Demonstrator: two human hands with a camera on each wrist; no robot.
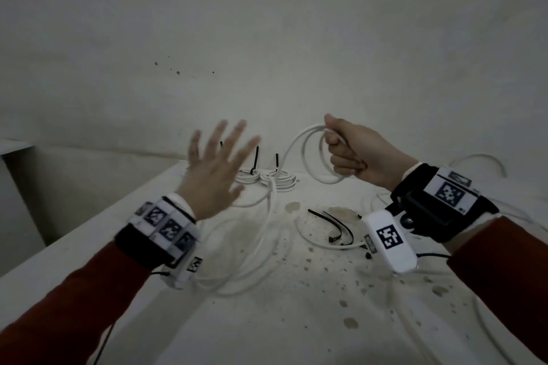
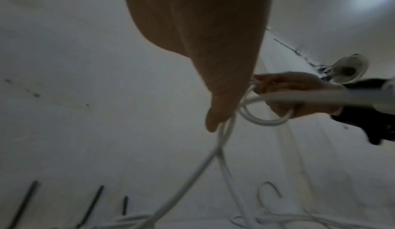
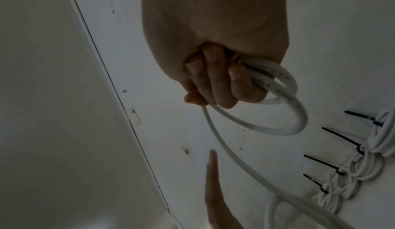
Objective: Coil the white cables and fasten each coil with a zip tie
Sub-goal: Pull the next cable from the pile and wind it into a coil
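I hold the white cable (image 1: 314, 154) in a few loops in my fisted right hand (image 1: 353, 154), raised above the worktop's (image 1: 267, 320) far edge; its tail drops among the finished coils (image 1: 267, 179). My left hand (image 1: 215, 170) is spread, empty. Pulling could snag those coils, or loops could slip loose.

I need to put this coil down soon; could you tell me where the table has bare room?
Bare room: the table left of the left hand, out to its edge. Crowded: finished coils at the back, loose cable in the middle, zip ties beneath the right hand.
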